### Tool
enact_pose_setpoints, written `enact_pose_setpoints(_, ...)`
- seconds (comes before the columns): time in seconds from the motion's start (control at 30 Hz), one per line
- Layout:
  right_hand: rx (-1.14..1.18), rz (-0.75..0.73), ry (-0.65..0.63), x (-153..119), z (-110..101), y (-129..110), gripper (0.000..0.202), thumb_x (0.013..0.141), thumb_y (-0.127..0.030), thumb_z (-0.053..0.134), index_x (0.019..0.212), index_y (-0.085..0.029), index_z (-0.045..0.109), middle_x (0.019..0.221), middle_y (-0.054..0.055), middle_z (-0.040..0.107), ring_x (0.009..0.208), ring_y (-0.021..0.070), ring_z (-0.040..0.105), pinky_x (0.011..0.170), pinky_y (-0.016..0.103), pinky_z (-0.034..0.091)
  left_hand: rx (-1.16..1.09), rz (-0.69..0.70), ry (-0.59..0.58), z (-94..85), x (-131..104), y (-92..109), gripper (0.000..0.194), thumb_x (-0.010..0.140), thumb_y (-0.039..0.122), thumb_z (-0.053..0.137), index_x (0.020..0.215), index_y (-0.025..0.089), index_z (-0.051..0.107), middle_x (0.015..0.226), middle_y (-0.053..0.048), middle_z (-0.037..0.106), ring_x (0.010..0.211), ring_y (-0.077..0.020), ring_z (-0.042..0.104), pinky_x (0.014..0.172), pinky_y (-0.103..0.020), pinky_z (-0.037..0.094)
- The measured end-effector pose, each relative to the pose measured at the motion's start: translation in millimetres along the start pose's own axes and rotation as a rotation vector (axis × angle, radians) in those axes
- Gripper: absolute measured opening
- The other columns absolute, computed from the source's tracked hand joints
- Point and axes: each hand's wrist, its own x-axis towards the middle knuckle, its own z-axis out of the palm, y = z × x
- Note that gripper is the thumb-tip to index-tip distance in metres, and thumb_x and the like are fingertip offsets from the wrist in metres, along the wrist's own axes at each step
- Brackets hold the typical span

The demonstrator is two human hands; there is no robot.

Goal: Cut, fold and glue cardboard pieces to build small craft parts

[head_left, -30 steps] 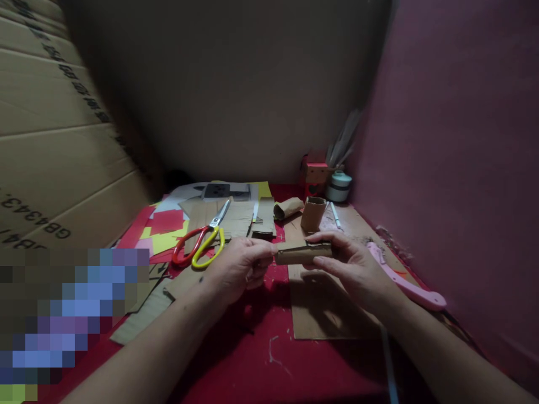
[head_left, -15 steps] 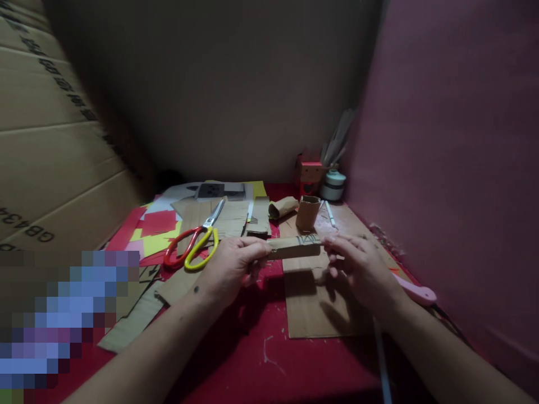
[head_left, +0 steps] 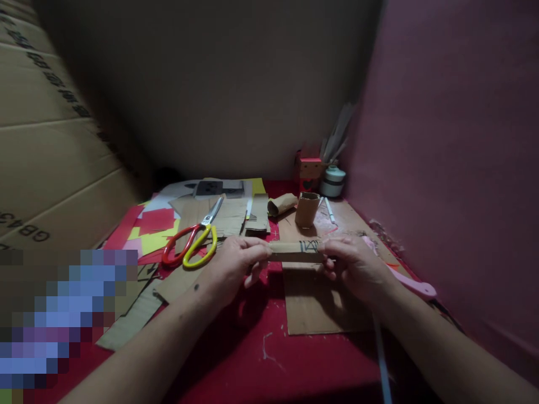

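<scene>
Between my two hands a narrow folded cardboard strip (head_left: 288, 248) is held level, with dark pen lines drawn near its right end. My left hand (head_left: 242, 261) pinches the strip's left end between thumb and fingers. At the other end, my right hand (head_left: 351, 264) pinches it by the marked part. Below the strip lies a flat cardboard sheet (head_left: 311, 314), partly in the hands' shadow. Scissors (head_left: 200, 238) with one red and one yellow handle rest on cardboard pieces just beyond my left hand.
A cardboard tube (head_left: 307, 210) stands upright beyond the strip, beside a rolled cardboard piece (head_left: 283, 205). Farther back are a small red box figure (head_left: 310, 174) and a pale green jar (head_left: 333, 182). A pink-handled tool (head_left: 415, 283) lies right. A large cardboard panel (head_left: 63, 129) rises left.
My right hand has moved in slightly and now grips the strip's right end more fully. The strip has tilted so that its marked top face shows more.
</scene>
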Motion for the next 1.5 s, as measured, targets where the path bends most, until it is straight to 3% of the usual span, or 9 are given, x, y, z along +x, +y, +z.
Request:
enact_pose_setpoints(0.13, -0.043, -0.016, -0.025, -0.6, 3.4, 0.9, 0.024, 0.066, -0.02, 0.061, 0.044, -0.018, 0.049, 0.043, -0.003, 0.04, 0.038, 0.0084, 0.036, 0.037, 0.024, 0.029, -0.093, -0.094, 0.002, 0.6, 0.9, -0.6, 0.026, 0.074, 0.034, 0.056, 0.055, 0.016, 0.049, 0.047, 0.004, 0.04, 0.039, -0.0061, 0.034, 0.038, -0.019, 0.02)
enact_pose_setpoints(0.4, -0.097, -0.041, -0.036, -4.1, 11.6, 1.1, 0.023, 0.067, -0.02, 0.06, 0.047, -0.018, 0.05, 0.045, -0.003, 0.041, 0.039, 0.0088, 0.04, 0.038, 0.024, 0.033, 0.029, 0.022, 0.059, 0.7, 2.1, -8.8, 0.029, 0.072, 0.04, 0.062, 0.058, 0.015, 0.057, 0.046, 0.003, 0.039, 0.04, -0.007, 0.03, 0.041, -0.023, 0.019)
enact_pose_setpoints(0.57, -0.012, -0.03, -0.037, -2.9, 10.1, 2.3, 0.022, 0.066, -0.019, 0.061, 0.048, -0.018, 0.049, 0.045, -0.004, 0.038, 0.039, 0.0088, 0.037, 0.036, 0.025, 0.033, -0.127, 0.012, -0.011, -1.3, 4.9, -8.7, 0.027, 0.075, 0.039, 0.059, 0.064, 0.015, 0.059, 0.053, 0.001, 0.047, 0.043, -0.0074, 0.037, 0.041, -0.022, 0.025)
enact_pose_setpoints(0.73, 0.125, 0.015, -0.011, -1.3, 8.7, 1.5, 0.019, 0.061, -0.018, 0.064, 0.05, -0.018, 0.048, 0.048, -0.005, 0.038, 0.04, 0.0079, 0.035, 0.033, 0.023, 0.032, -0.262, 0.003, 0.016, -3.4, 9.8, -8.7, 0.022, 0.075, 0.035, 0.06, 0.065, 0.015, 0.056, 0.054, 0.002, 0.046, 0.043, -0.0064, 0.038, 0.038, -0.019, 0.025)
enact_pose_setpoints(0.97, 0.157, 0.0, 0.003, 0.6, 11.6, 4.2, 0.017, 0.061, -0.022, 0.06, 0.05, -0.017, 0.048, 0.049, -0.002, 0.042, 0.04, 0.0078, 0.035, 0.033, 0.023, 0.034, -0.185, -0.042, 0.013, -3.9, 9.0, -9.9, 0.029, 0.075, 0.041, 0.059, 0.063, 0.015, 0.054, 0.053, 0.002, 0.048, 0.039, -0.0056, 0.037, 0.038, -0.019, 0.025)
enact_pose_setpoints(1.1, 0.129, -0.007, -0.048, 1.2, 13.7, 8.4, 0.018, 0.064, -0.024, 0.061, 0.051, -0.016, 0.051, 0.053, 0.0, 0.045, 0.042, 0.0087, 0.04, 0.035, 0.023, 0.036, -0.099, -0.017, 0.069, 1.9, 6.7, -8.0, 0.027, 0.07, 0.04, 0.066, 0.069, 0.013, 0.062, 0.05, 0.004, 0.048, 0.04, -0.0057, 0.037, 0.041, -0.019, 0.025)
enact_pose_setpoints(1.27, 0.046, -0.034, -0.113, -3.8, 16.2, 11.7, 0.021, 0.071, -0.027, 0.06, 0.054, -0.017, 0.055, 0.051, -0.001, 0.045, 0.042, 0.0085, 0.04, 0.038, 0.023, 0.036, -0.11, -0.028, 0.097, 5.6, 7.6, -10.1, 0.024, 0.065, 0.032, 0.072, 0.079, 0.012, 0.068, 0.061, -0.001, 0.061, 0.045, -0.0063, 0.043, 0.042, -0.018, 0.027)
enact_pose_setpoints(1.4, -0.05, 0.055, -0.081, -7.2, 18.1, 10.6, 0.033, 0.075, -0.041, 0.059, 0.053, -0.017, 0.054, 0.047, -0.002, 0.043, 0.038, 0.0061, 0.033, 0.035, 0.021, 0.025, -0.24, -0.061, 0.061, 9.8, 5.3, -7.6, 0.022, 0.065, 0.024, 0.072, 0.084, 0.014, 0.069, 0.073, -0.006, 0.07, 0.061, -0.0144, 0.06, 0.056, -0.023, 0.044)
enact_pose_setpoints(1.5, -0.197, 0.003, -0.044, -8.7, 20.4, 7.6, 0.031, 0.072, -0.045, 0.064, 0.058, -0.017, 0.06, 0.044, -0.005, 0.039, 0.037, 0.0052, 0.029, 0.035, 0.021, 0.018, -0.319, -0.016, 0.012, 14.4, 1.8, -2.8, 0.022, 0.066, 0.019, 0.07, 0.087, 0.014, 0.07, 0.081, -0.007, 0.072, 0.075, -0.0195, 0.065, 0.077, -0.032, 0.048)
